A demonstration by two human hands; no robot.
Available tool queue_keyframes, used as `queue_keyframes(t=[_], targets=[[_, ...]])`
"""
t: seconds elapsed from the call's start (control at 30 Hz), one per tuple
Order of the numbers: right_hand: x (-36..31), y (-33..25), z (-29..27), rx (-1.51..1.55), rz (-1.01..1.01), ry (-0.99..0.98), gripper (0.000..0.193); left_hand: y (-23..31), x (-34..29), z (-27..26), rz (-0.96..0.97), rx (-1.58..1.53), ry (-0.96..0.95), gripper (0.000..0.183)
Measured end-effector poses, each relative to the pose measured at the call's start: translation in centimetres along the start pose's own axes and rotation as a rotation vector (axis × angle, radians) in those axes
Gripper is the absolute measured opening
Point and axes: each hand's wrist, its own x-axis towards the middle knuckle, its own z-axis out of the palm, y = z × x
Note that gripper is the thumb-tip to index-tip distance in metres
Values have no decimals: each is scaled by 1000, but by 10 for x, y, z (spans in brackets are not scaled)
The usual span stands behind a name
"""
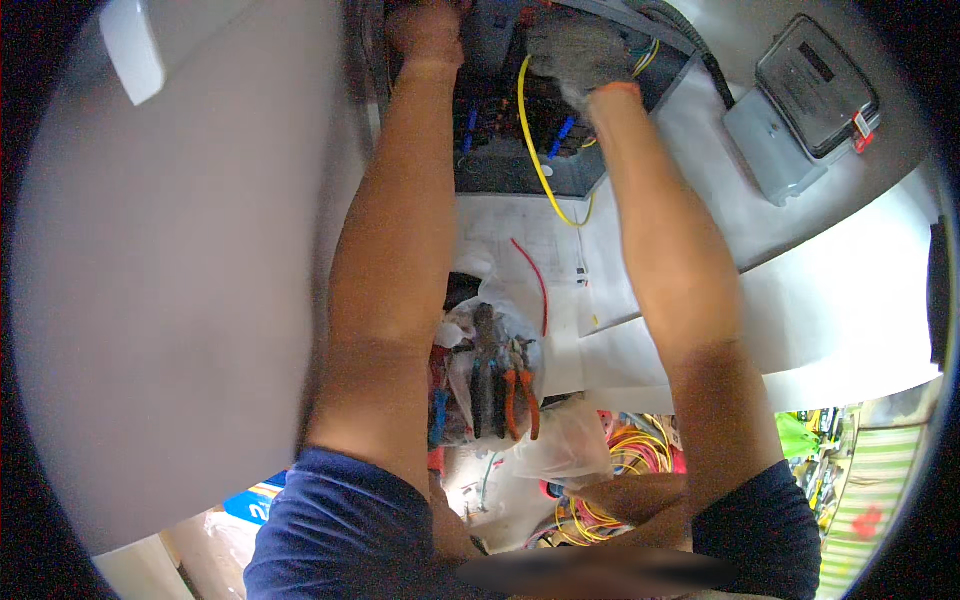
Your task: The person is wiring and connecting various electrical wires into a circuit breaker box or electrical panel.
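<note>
Both my arms reach forward into a grey electrical enclosure (530,178) at the top of the view. My left hand (428,35), seemingly bare, is at its left side, fingers cut off by the picture's edge and shadow. At the right side is my right hand (580,60) in a grey knit glove with an orange cuff; its fingers are hidden. A thick yellow wire (532,140) loops down beside the glove and curls back up; whether I grip it cannot be told. Below both hands, blue parts (563,135) and dark terminals sit inside the enclosure.
Black-handled pliers (486,385) and orange-handled pliers (520,390) lie on crumpled plastic below. A red wire piece (537,275) rests on the white surface. A clear-covered meter box (815,95) is at right; coiled wires (640,450) lie lower down. A white panel (190,300) stands at left.
</note>
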Motion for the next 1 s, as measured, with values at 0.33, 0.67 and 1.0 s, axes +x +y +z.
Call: queue_keyframes(t=[0.33, 0.67, 1.0], targets=[[6, 10, -25, 377, 285, -51, 31, -10, -6, -7, -28, 18, -50, 11], [7, 6, -19, -795, -195, -51, 35, -5, -9, -11, -91, 62, -76, 12], [20, 12, -19, -1150, -744, 215, 35, 5, -9, -2, -26, 102, -61, 6]])
